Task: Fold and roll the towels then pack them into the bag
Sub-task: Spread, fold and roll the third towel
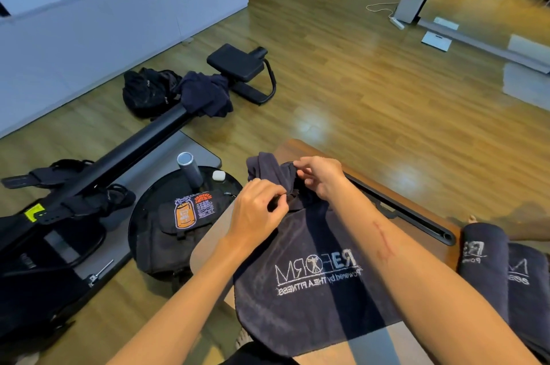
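Towel [315, 275], dark navy, spread over wooden table [300, 147] edge, white "REFORM" lettering facing up and reading upside down from the head view. Far end bunched and lifted between both sets of fingers. Left hand [256, 213]: fingers curled, thumb and fingertips pinching the gathered cloth at its near-left side. Right hand [320, 177]: fingers bent, pinching the top of the same bunch just beyond the left fingers. Both hands close together, separated only by the bunched fabric. Remainder of towel lying flat, nearer than the fingers, passing under both forearms and hanging over the near table edge.

2 rolled towels [483, 260], same dark colour and white lettering, resting side by side on the table well to the right of the right fingers, touching each other.

Black bag [178, 233] with orange patch, lying on a round black tray [140, 210] on the floor, left of the left fingers and below table level. Open or closed: cannot tell. Grey cylindrical bottle [189, 168] standing upright on the tray beyond the bag; small white case [218, 176] just beside it.

Long black slot [398, 210] running along the table surface to the right of the right fingers.

Black exercise machine [119, 153] stretching across the floor, far left of the fingers. Dark cloth [205, 93] draped over its rail, black backpack [148, 90] beside that, both well beyond the fingers. Wooden floor [357, 81] throughout.
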